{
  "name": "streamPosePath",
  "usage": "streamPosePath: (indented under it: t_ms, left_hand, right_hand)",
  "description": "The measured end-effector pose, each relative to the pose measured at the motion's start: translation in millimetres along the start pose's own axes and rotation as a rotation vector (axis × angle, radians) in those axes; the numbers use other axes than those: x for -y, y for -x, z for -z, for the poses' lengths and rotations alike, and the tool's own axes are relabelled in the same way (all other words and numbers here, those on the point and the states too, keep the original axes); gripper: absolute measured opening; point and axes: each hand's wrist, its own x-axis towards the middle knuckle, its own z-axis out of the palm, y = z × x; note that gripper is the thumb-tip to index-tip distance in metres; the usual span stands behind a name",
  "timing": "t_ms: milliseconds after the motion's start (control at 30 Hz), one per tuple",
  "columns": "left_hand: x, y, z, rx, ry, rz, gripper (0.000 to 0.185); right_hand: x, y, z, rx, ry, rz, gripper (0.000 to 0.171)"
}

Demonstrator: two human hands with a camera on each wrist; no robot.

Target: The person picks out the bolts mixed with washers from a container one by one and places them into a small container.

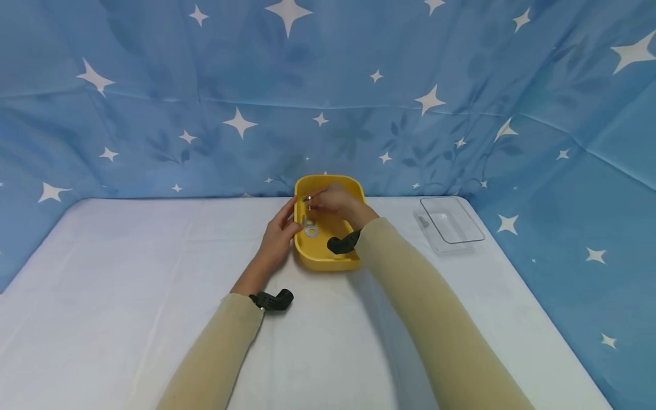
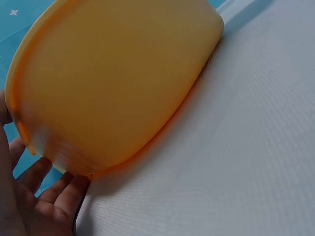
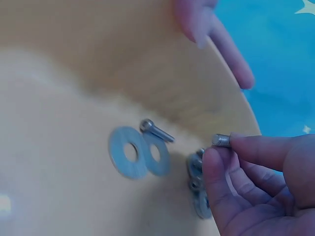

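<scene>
A yellow plastic bin (image 1: 328, 264) stands on the white table. My left hand (image 1: 277, 236) grips its left rim, thumb over the edge and fingers against the outer wall (image 2: 113, 88). Inside the bin, my right hand (image 1: 335, 200) pinches a short threaded bolt (image 3: 221, 140) between thumb and index finger; the bolt's other end is hidden by the fingers. Two flat washers (image 3: 119, 155) overlap on the bin floor, with a socket-head screw (image 3: 160, 132) lying against them. Beside the right fingertips, more metal hardware (image 3: 195, 184) sits clustered, partly covered by the hand.
To the right on the table is a clear plastic container (image 1: 456, 228), a small screw (image 1: 423, 221) showing at its left side. A blue curtain (image 1: 328, 85) with white stars hangs along the table's back and right edges.
</scene>
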Motion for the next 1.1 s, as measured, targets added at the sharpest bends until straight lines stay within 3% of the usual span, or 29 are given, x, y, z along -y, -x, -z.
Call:
streamPosePath:
  t_ms: [233,467,700,1100]
  left_hand:
    - [0.0,-0.8,0.5,0.014,0.03,-0.001,0.07]
    - [-0.9,-0.7,0.4,-0.006,-0.008,0.027,0.071]
    - [-0.9,0.8,1.1,-0.008,-0.018,0.028,0.072]
    - [-2.5,1.6,1.0,0.011,-0.026,0.016,0.069]
  right_hand:
    - [6,11,20,-0.007,0.036,0.031,0.035]
    - [11,22,43,0.018,-0.006,0.011,0.039]
    - [15,38,71,0.039,0.045,0.021,0.042]
    - [-1,54,119,0.039,0.077,-0.01,0.045]
